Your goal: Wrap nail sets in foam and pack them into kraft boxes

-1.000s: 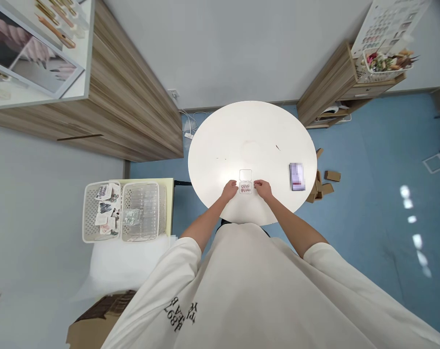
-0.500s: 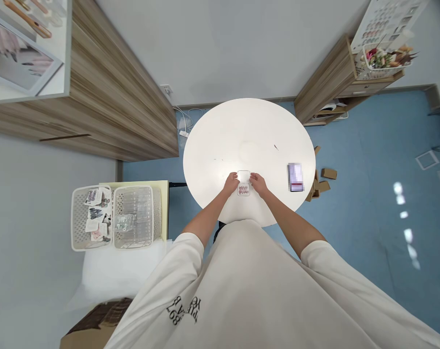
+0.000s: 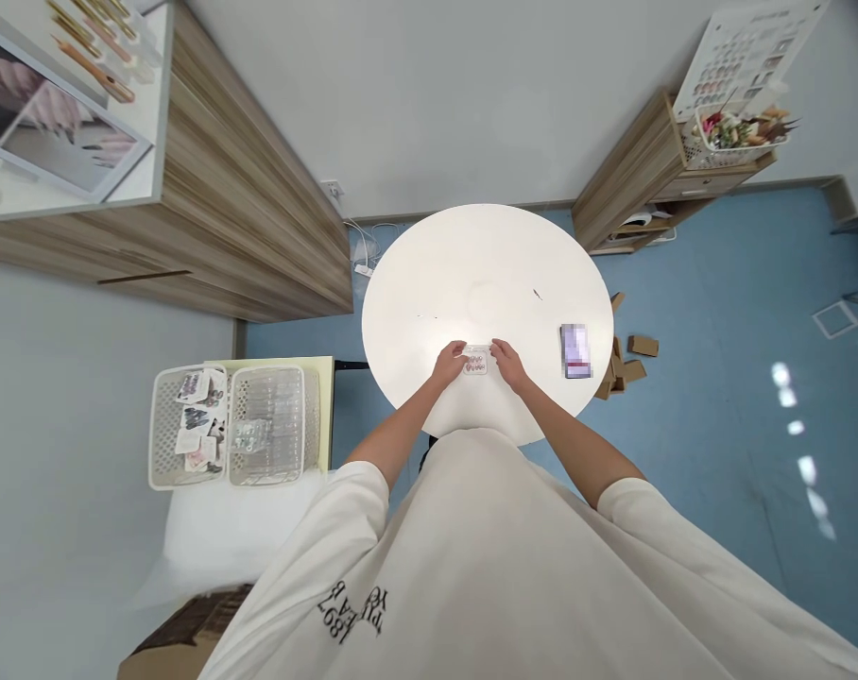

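A small clear plastic nail case (image 3: pixel 475 366) lies near the front of the white round table (image 3: pixel 429 274), with several pinkish press-on nails in its lower half. Its see-through lid (image 3: pixel 478 349) stands tilted up at the far side. My left hand (image 3: pixel 450 363) grips the case's left edge, fingers bent around it. On the opposite side, my right hand (image 3: pixel 508 365) has its fingertips pinched at the lid's right corner. The exact finger contact there is too small to make out.
A purple pixelated box (image 3: pixel 576 351) lies at the table's right. To the left, two white baskets (image 3: pixel 155 430) hold nail cards and clear cases on a yellow-topped stand. Small cardboard boxes (image 3: pixel 642 346) lie on the floor at right. Wooden cabinets (image 3: pixel 259 189) stand beyond.
The lid of the nail case has swung from lying back nearly flat to a steeper tilt toward the lower half. Both hands stay at its sides. The camera view has shifted slightly.
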### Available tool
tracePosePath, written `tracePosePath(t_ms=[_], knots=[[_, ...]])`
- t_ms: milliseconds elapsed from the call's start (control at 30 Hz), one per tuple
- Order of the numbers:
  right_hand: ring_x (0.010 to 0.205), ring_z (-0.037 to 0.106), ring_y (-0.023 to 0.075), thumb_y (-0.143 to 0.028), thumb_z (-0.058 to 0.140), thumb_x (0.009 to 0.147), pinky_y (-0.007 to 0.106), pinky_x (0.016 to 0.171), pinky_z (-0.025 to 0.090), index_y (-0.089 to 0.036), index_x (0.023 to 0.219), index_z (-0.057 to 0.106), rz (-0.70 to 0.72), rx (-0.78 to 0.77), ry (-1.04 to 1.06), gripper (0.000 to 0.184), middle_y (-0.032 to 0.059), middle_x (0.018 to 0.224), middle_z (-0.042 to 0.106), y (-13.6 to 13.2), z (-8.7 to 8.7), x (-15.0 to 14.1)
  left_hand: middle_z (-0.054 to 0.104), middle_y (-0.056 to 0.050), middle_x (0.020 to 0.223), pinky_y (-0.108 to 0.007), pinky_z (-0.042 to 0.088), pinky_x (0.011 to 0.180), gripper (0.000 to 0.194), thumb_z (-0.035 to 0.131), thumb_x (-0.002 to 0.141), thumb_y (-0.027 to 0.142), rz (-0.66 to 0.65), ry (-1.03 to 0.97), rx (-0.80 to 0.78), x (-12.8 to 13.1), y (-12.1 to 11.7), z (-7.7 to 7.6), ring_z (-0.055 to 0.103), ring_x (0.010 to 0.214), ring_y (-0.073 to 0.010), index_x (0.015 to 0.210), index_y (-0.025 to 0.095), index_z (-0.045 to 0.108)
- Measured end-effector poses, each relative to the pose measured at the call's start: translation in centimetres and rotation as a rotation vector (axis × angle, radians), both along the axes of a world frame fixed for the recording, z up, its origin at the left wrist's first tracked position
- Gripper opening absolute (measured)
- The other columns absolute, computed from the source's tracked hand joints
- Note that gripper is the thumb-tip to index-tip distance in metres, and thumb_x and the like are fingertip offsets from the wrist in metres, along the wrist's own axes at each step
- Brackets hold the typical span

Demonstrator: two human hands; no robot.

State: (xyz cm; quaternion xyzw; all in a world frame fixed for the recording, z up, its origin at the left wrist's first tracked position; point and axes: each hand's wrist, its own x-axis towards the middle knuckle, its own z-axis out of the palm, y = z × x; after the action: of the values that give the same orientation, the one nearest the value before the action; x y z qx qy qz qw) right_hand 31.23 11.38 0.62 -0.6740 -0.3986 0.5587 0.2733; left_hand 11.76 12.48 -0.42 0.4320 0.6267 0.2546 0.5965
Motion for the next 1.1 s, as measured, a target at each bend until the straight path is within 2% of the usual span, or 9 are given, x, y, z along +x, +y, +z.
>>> tracePosePath(t_ms=[167, 367, 467, 533, 633, 767, 900, 1100], knots=[[0.124, 0.057, 0.0213, -0.055, 0.047, 0.094, 0.037, 0.104, 0.048, -0.025, 0.138, 0.055, 0.042, -0.011, -0.034, 0.053, 0.0075, 0.142, 0.059, -2.4, 0.3, 0.0, 0.064, -0.009, 0.132, -0.036, 0.046, 0.105, 0.041, 0.062, 0.079, 0.013, -0.013, -0.002, 0.016, -0.1, -2.6, 0.3, 0.058, 0.126, -0.0227, 0.119, 0.021, 0.063], [0.128, 0.057, 0.0214, -0.047, 0.051, 0.094, 0.037, 0.109, 0.044, -0.024, 0.140, 0.055, 0.107, -0.017, -0.066, 0.052, 0.0085, 0.143, 0.059, -3.9, -0.8, -0.1, 0.061, -0.009, 0.138, -0.038, 0.045, 0.105, 0.046, 0.061, 0.081, 0.014, -0.075, 0.068, -0.046, -0.3, -4.2, 0.0, 0.055, 0.129, -0.0260, 0.126, 0.022, 0.060], [0.129, 0.056, 0.0221, -0.040, 0.048, 0.095, 0.038, 0.110, 0.043, -0.022, 0.145, 0.051, 0.208, -0.024, -0.159, 0.053, 0.0088, 0.147, 0.054, -4.6, -1.2, 0.1, 0.057, -0.010, 0.144, -0.041, 0.042, 0.109, 0.050, 0.060, 0.082, 0.015, -0.129, 0.141, -0.040, -0.7, -5.0, 0.1, 0.052, 0.133, -0.0286, 0.132, 0.022, 0.058], [0.132, 0.052, 0.0236, -0.035, 0.045, 0.096, 0.040, 0.111, 0.041, -0.022, 0.147, 0.049, 0.318, 0.019, -0.275, 0.053, 0.0088, 0.150, 0.051, -5.2, -1.2, 0.3, 0.053, -0.011, 0.148, -0.043, 0.037, 0.115, 0.051, 0.058, 0.082, 0.014, -0.198, 0.204, 0.052, -1.0, -5.7, 0.3, 0.047, 0.137, -0.0296, 0.133, 0.021, 0.058], [0.139, 0.043, 0.0276, -0.030, 0.044, 0.096, 0.044, 0.114, 0.037, -0.022, 0.151, 0.045, 0.547, 0.107, -0.463, 0.056, 0.0094, 0.156, 0.044, -6.2, -1.1, 0.3, 0.044, -0.010, 0.156, -0.045, 0.025, 0.123, 0.055, 0.057, 0.082, 0.012, -0.375, 0.263, 0.204, -1.3, -6.8, 0.7, 0.035, 0.147, -0.0295, 0.136, 0.021, 0.057], [0.141, 0.038, 0.0338, -0.027, 0.044, 0.095, 0.049, 0.112, 0.034, -0.021, 0.158, 0.034, 0.760, 0.127, -0.639, 0.063, 0.0124, 0.161, 0.035, -6.9, -0.9, 0.3, 0.033, -0.007, 0.163, -0.046, 0.017, 0.125, 0.061, 0.058, 0.081, 0.013, -0.581, 0.321, 0.221, -1.5, -7.7, 1.3, 0.024, 0.152, -0.0283, 0.141, 0.023, 0.053], [0.143, 0.036, 0.0334, -0.024, 0.046, 0.094, 0.048, 0.114, 0.031, -0.026, 0.159, 0.031, 0.826, 0.132, -0.692, 0.067, 0.0098, 0.161, 0.035, -7.1, -1.2, 0.3, 0.032, -0.007, 0.164, -0.048, 0.015, 0.124, 0.061, 0.058, 0.079, 0.015, -0.591, 0.282, 0.221, -1.5, -7.9, 1.0, 0.027, 0.151, -0.0297, 0.139, 0.025, 0.053], [0.141, 0.038, 0.0351, -0.021, 0.047, 0.092, 0.049, 0.112, 0.033, -0.023, 0.159, 0.033, 0.885, 0.119, -0.738, 0.068, 0.0126, 0.160, 0.038, -6.6, -1.3, 0.2, 0.025, -0.008, 0.166, -0.049, 0.018, 0.122, 0.065, 0.058, 0.076, 0.012, -0.649, 0.297, 0.225, -1.6, -8.0, 0.1, 0.028, 0.151, -0.0330, 0.140, 0.024, 0.052]])
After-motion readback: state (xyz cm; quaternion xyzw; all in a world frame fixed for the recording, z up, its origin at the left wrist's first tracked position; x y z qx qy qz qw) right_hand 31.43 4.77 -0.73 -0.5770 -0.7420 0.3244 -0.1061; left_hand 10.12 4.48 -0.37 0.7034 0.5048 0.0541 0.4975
